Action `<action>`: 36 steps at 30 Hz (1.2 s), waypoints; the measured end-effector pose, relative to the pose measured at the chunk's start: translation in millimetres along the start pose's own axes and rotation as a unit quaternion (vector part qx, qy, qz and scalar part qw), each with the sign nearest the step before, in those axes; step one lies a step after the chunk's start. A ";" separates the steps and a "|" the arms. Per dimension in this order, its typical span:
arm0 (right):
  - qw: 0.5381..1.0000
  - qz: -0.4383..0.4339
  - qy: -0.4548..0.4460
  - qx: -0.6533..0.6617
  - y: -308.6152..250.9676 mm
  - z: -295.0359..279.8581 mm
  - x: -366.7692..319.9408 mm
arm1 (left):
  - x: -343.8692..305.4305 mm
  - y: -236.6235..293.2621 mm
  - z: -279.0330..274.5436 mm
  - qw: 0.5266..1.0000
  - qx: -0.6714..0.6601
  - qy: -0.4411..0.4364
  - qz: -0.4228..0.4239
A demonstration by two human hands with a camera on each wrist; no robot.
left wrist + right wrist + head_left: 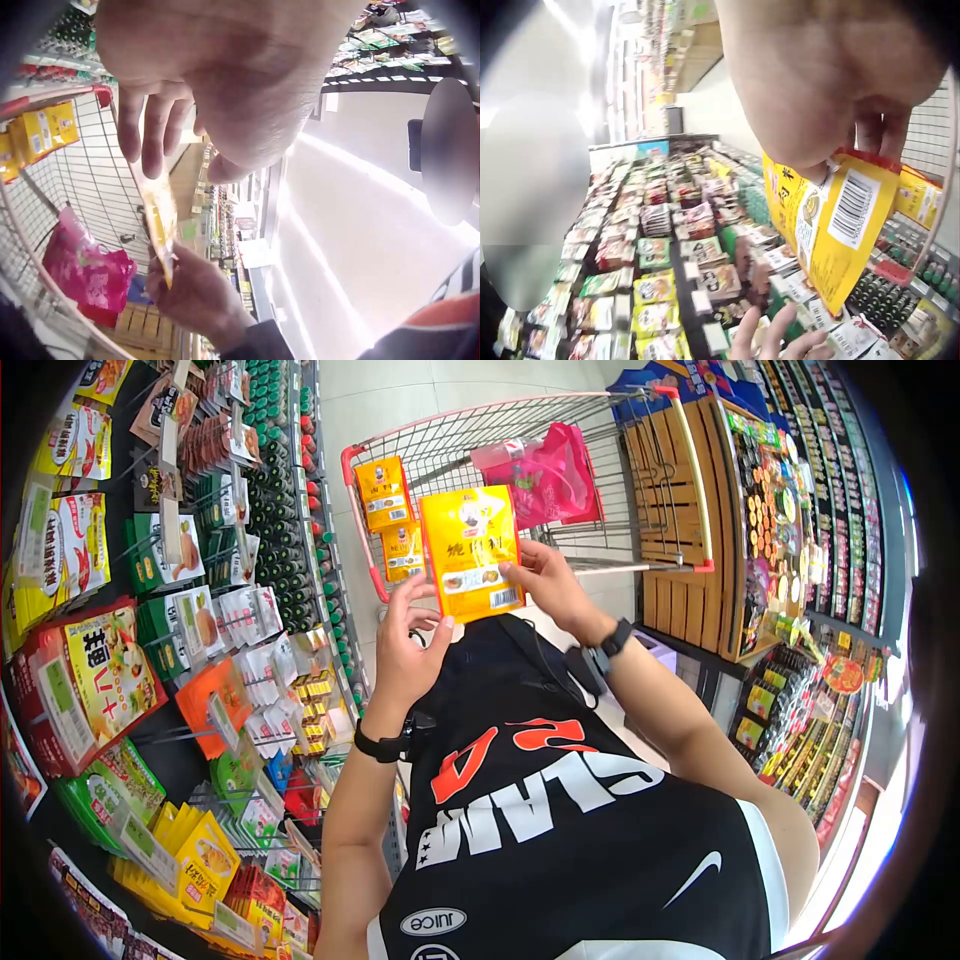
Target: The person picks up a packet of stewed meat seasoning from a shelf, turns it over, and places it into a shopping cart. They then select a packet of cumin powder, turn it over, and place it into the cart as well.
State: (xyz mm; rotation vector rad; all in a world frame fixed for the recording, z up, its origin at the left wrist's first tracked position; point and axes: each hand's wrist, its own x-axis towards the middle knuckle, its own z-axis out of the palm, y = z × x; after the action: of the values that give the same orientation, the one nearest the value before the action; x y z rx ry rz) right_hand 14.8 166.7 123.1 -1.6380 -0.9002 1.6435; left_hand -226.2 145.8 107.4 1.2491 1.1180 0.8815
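Observation:
A flat yellow seasoning packet (478,525) with dark lettering and a barcode is held upright over the cart's near end. My right hand (556,592) pinches it along its right edge, thumb on the front; the barcode (853,208) shows plainly in the right wrist view. At the packet's lower left is my left hand (408,645), its fingers loosely spread and the thumb tip close to the corner. In the right wrist view the left fingers (776,337) stand apart from the packet. Two similar yellow packs (384,495) lie in the cart's left end.
The wire shopping cart (440,472) with red corners stands ahead, a pink bag (555,475) inside it. Shelves of hanging seasoning packets (75,550) and bottles (275,510) line the left. A slatted wooden stand (675,520) is at the right.

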 end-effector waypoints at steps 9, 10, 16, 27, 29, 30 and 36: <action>0.945 0.319 -0.069 -0.022 182.5 -77.0 222.2 | 22.9 -20.9 22.0 0.970 0.040 0.206 -0.123; 0.925 0.332 -0.124 -0.137 176.6 -70.2 243.0 | 24.8 -26.0 28.7 0.967 0.041 0.210 -0.140; 0.889 0.276 -0.329 -0.160 346.1 -25.2 351.2 | 21.3 -32.4 74.2 0.955 0.051 0.171 -0.235; 0.918 0.123 -0.236 -0.293 350.8 37.6 347.2 | 33.9 -44.2 80.8 0.945 0.051 0.197 -0.258; 0.895 0.197 -0.172 -0.360 356.2 43.8 360.5 | 28.1 -46.0 78.3 0.938 0.056 0.209 -0.271; 0.879 0.232 -0.140 -0.392 358.9 48.7 362.4 | 24.1 -45.5 76.9 0.937 0.050 0.203 -0.279; 0.909 0.171 -0.285 -0.251 327.3 56.0 369.4 | -0.9 -51.9 79.3 0.927 0.045 0.234 -0.289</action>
State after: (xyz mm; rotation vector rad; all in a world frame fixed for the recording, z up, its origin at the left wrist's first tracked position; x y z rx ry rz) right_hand -39.0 287.8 -355.5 -1.7351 -1.4923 2.3512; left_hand -153.7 116.6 53.7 0.7110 1.8086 0.6846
